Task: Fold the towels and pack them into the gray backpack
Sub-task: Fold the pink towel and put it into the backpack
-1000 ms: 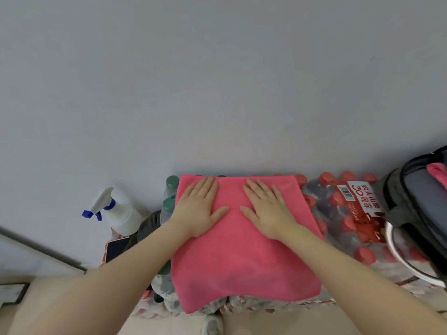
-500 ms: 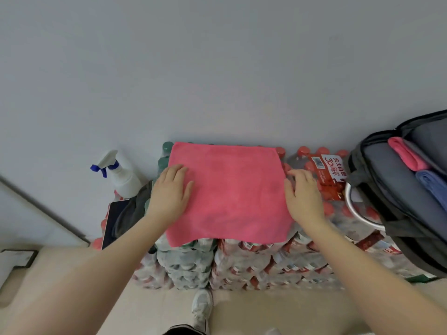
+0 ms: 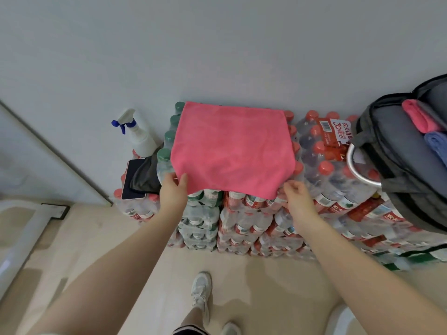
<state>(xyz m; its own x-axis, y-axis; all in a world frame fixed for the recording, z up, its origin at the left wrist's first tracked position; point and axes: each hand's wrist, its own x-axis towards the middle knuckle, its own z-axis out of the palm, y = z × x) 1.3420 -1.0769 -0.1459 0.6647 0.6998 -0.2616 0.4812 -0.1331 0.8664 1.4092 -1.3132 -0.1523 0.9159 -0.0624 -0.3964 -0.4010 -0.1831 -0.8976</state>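
A pink towel (image 3: 232, 148) lies spread flat on top of stacked packs of bottled water (image 3: 254, 213). My left hand (image 3: 173, 189) pinches its near left corner, thumb on top. My right hand (image 3: 296, 195) pinches the near right corner. The gray backpack (image 3: 396, 163) stands open at the right on the bottle packs. Inside it a folded pink towel (image 3: 419, 117) and a folded blue towel (image 3: 437, 143) are packed side by side.
A white spray bottle (image 3: 139, 136) stands against the wall at the left. A phone (image 3: 131, 178) and a dark cloth (image 3: 147, 176) lie beside the towel. A metal ring (image 3: 358, 170) sits by the backpack. Beige floor and my shoes lie below.
My hands slid from pressing the middle of the towel out to its sides, then down to its near corners, which they now pinch. The camera view pulled back.
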